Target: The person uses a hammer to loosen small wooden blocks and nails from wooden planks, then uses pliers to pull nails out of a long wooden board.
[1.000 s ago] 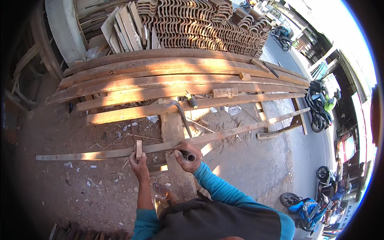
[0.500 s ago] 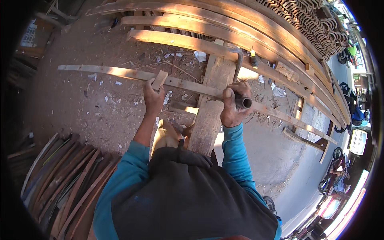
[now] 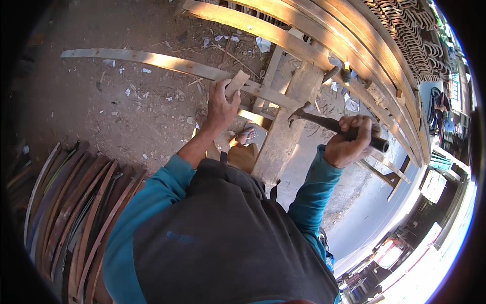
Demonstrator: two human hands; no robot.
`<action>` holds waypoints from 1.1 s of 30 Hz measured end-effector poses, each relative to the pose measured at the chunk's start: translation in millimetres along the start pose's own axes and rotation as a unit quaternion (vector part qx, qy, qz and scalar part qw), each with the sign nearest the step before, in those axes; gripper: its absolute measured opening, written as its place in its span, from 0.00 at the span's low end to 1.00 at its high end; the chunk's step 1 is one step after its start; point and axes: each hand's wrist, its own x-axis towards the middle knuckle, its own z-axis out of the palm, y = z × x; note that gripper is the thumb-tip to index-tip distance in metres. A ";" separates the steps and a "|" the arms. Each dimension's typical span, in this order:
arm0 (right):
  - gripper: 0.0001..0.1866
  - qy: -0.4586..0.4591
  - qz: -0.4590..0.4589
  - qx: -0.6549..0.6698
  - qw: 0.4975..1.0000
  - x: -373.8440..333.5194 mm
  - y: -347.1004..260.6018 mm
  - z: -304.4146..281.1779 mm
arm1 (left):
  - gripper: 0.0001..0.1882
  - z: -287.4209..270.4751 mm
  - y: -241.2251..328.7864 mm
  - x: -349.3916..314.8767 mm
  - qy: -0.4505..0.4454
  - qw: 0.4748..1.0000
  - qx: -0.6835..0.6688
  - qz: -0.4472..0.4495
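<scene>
In my left hand (image 3: 220,109) is a small flat wood block (image 3: 237,84), gripped upright against a long, thin wooden strip (image 3: 162,61). My right hand (image 3: 351,140) is closed around the dark handle of a hammer (image 3: 326,122). The handle points left, and the hammer's claw-like head is over the strip where that strip crosses a broad plank (image 3: 276,141). From the head view I cannot tell if the head touches the wood.
Long wooden beams (image 3: 263,29) lie across the far side, with a yellow-and-black tool (image 3: 347,73) by them. Curved wood pieces (image 3: 83,207) are piled at lower left. Paper scraps litter the dirt floor (image 3: 131,106). Vehicles stand along the right edge.
My right hand has moved right and down, and the hammer now lies pointing left instead of with its handle end toward the view. My left hand and block appear farther right; the view has shifted too.
</scene>
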 end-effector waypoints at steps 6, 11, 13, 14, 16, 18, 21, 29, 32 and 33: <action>0.16 -0.002 0.056 0.206 0.977 14.3 -12.9 43.5 | 0.22 -12.5 -12.2 0.5 -0.013 1.000 0.001 0.020; 0.21 -0.111 0.046 0.271 0.955 14.5 24.1 71.6 | 0.22 -13.9 -10.9 5.2 -0.002 0.999 0.026 0.041; 0.21 -0.110 0.056 0.303 0.945 18.3 45.3 77.3 | 0.22 -14.4 -10.2 9.1 0.001 0.999 0.026 0.019; 0.22 -0.113 0.074 0.308 0.942 16.8 55.9 74.6 | 0.22 -11.9 -6.1 3.1 -0.007 1.000 0.009 -0.025; 0.22 -0.111 0.078 0.321 0.937 15.1 72.2 68.8 | 0.22 -12.8 -5.2 3.3 -0.010 0.999 0.024 -0.036; 0.23 -0.168 0.086 0.357 0.915 14.6 83.5 57.6 | 0.22 -12.7 -4.5 1.9 -0.009 0.999 0.036 -0.020; 0.25 -0.153 0.104 0.343 0.921 18.8 86.1 42.6 | 0.22 -9.2 -5.7 -0.9 -0.002 0.999 0.052 -0.011; 0.25 -0.168 0.130 0.349 0.913 19.8 90.4 4.8 | 0.21 -1.0 -2.3 2.5 -0.003 0.997 0.050 -0.054; 0.22 -0.297 0.119 0.320 0.892 17.2 73.3 35.5 | 0.21 10.8 -14.0 -5.4 0.016 0.997 0.014 -0.078; 0.22 -0.340 0.120 0.295 0.885 15.0 59.7 51.1 | 0.21 14.3 -16.8 -4.9 0.043 0.996 0.001 -0.084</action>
